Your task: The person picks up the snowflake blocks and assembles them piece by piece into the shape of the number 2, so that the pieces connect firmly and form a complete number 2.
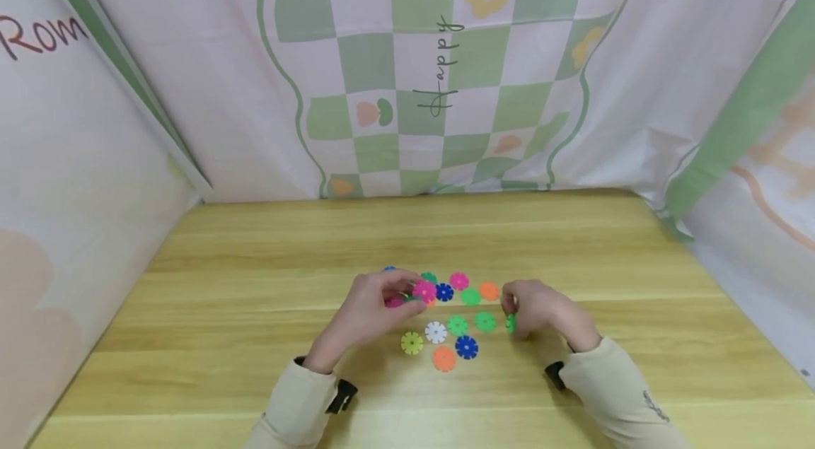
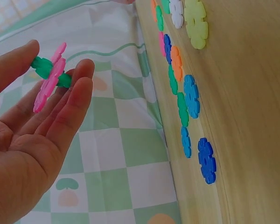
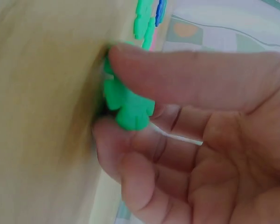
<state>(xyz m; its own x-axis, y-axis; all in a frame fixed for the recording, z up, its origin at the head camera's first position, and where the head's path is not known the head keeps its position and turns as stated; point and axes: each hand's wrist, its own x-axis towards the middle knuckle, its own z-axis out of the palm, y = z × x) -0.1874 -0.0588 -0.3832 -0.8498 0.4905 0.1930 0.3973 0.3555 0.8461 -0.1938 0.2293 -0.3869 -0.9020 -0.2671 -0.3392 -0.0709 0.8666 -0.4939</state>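
My left hand (image 1: 372, 307) holds up joined plastic snowflake discs, a pink disc (image 2: 50, 84) crossed with a green one (image 2: 43, 68), between thumb and fingertips. In the left wrist view it is raised off the tabletop, the palm facing the piece. On the right, my right hand (image 1: 541, 307) pinches a bright green snowflake disc (image 3: 130, 105) between thumb and fingers, close over the wood. The thumb covers part of that disc. Between the hands lie a white disc (image 1: 436, 332), a yellow disc (image 1: 412, 343) and a dark blue disc (image 1: 467, 347).
Several more discs lie flat on the wooden table (image 1: 255, 244), including an orange disc (image 1: 443, 358) toward the front and a pink disc (image 1: 459, 281) farther back. Light blue discs (image 2: 192, 96) lie near the left hand. A checkered cloth (image 1: 420, 67) hangs behind the table.
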